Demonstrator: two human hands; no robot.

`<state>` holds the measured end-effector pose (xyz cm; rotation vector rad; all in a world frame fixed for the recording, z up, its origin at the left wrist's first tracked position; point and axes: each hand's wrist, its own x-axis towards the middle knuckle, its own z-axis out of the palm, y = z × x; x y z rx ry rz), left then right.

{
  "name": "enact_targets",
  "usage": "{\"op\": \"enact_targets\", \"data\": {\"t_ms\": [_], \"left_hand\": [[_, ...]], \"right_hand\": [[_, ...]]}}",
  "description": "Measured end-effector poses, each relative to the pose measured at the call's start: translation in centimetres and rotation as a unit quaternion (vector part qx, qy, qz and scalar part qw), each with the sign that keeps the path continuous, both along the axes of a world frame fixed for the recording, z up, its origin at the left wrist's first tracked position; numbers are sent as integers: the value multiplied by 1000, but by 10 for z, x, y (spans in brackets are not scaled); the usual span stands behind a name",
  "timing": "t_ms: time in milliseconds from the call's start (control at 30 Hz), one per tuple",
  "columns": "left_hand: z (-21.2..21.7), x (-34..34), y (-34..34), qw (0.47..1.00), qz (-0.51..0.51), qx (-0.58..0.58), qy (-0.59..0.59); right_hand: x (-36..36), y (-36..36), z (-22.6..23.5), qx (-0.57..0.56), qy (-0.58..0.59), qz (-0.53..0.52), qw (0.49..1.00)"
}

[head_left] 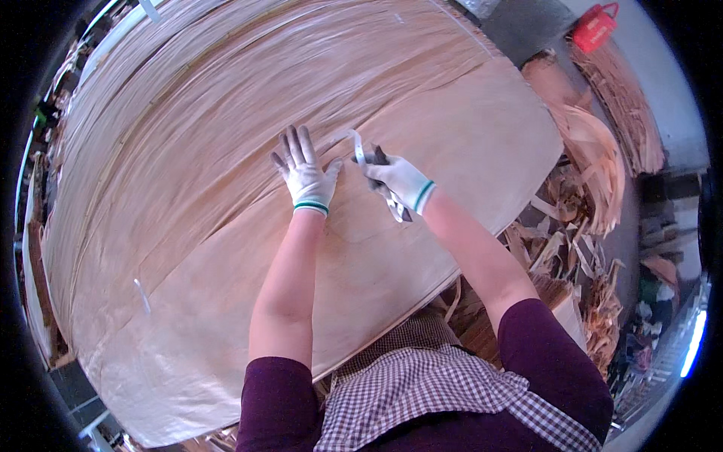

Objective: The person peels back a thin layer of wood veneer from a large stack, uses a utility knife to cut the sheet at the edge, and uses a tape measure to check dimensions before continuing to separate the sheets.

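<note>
A broad, pale wood veneer sheet (467, 143) lies before me, smooth on the near side and rippled toward the far left. My left hand (305, 175), in a white glove with grey fingertips and a green cuff, rests flat on it with fingers spread. Beside it, to the right, my gloved right hand (399, 181) is closed, with a curled strip of white tape (358, 147) rising from the fingers. A shiny, dark-tipped piece (398, 209) pokes out below that palm; its kind cannot be made out. Another short white strip (142, 295) sits on the veneer at the left.
Torn veneer scraps (572, 252) pile up along the right edge. Behind them are a curled veneer bundle (595, 151) and a stack of brown strips (621, 98). A red container (595, 28) stands at the far right. My checked apron (422, 384) is close to the near edge.
</note>
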<state>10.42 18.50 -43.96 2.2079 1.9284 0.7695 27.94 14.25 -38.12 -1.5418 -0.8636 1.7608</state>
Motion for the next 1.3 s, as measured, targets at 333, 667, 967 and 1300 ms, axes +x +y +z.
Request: {"op": "enact_targets", "data": {"t_ms": [333, 667, 967, 1300], "left_hand": [[-6, 25, 10, 987, 35, -107, 111], [-21, 108, 29, 991, 81, -99, 27], [9, 110, 49, 996, -19, -71, 53], [19, 129, 68, 981, -52, -141, 121]], "right_hand": [[70, 52, 50, 70, 178, 73, 979], [106, 76, 8, 34, 51, 135, 989], [127, 48, -6, -26, 69, 150, 986], [146, 31, -27, -106, 35, 72, 991]]}}
